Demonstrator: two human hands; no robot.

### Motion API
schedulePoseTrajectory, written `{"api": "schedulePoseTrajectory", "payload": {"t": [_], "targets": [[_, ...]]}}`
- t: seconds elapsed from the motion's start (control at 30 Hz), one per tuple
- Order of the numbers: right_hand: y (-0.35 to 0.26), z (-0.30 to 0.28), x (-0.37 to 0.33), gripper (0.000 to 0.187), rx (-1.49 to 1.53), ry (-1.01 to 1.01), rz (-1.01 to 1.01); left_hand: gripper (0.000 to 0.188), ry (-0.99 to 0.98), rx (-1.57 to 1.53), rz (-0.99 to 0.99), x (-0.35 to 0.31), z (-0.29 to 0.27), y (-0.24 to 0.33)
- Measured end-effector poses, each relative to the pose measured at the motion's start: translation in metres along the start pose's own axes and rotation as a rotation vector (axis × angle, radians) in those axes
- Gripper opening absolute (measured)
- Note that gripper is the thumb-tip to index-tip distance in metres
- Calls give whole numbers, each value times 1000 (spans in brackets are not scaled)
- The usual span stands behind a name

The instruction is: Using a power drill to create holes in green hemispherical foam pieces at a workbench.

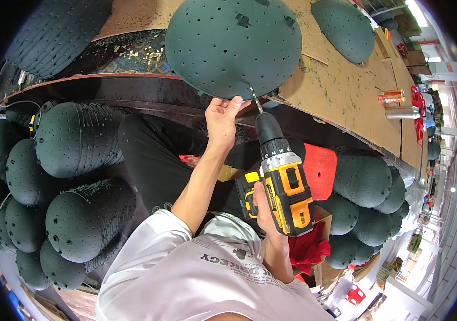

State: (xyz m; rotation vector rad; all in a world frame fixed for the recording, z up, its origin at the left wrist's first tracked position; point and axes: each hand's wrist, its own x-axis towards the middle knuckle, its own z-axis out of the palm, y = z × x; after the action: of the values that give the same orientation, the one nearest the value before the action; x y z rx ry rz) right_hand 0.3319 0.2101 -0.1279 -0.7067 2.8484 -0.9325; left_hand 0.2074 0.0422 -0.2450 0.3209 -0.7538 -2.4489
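A dark green, shallow dome (228, 37) with many small holes lies on the bench in front of me. My left hand (222, 117) pinches its near rim, the thumb on top and the other fingers partly hidden below. My right hand (266, 209) is wrapped round the grip of a yellow and black cordless drill (287, 187). The long drill bit (254, 97) points away from me, its tip at the dome's surface near the rim, just right of my left thumb. Whether the bit is turning I cannot tell.
Stacked green domes (87, 219) fill the left side; more domes (367, 182) are piled at the right. Another dome (344, 29) lies on the cardboard-covered bench (341, 96). A metal cylinder (401, 113) stands near the bench's right edge. Below is a red plastic seat (320, 171).
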Motion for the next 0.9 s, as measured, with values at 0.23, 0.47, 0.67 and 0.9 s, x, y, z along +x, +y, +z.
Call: {"api": "schedulePoseTrajectory", "payload": {"t": [0.23, 0.47, 0.67, 0.9], "targets": [[-4, 1, -1, 25, -180, 29, -127, 25, 5, 9, 13, 1, 2, -2], [14, 28, 35, 21, -161, 185, -267, 23, 108, 118, -158, -15, 0, -9], [10, 26, 32, 13, 97, 132, -73, 22, 64, 67, -29, -17, 3, -14], [-5, 12, 18, 22, -224, 205, -331, 20, 105, 10, -35, -19, 9, -9]]}}
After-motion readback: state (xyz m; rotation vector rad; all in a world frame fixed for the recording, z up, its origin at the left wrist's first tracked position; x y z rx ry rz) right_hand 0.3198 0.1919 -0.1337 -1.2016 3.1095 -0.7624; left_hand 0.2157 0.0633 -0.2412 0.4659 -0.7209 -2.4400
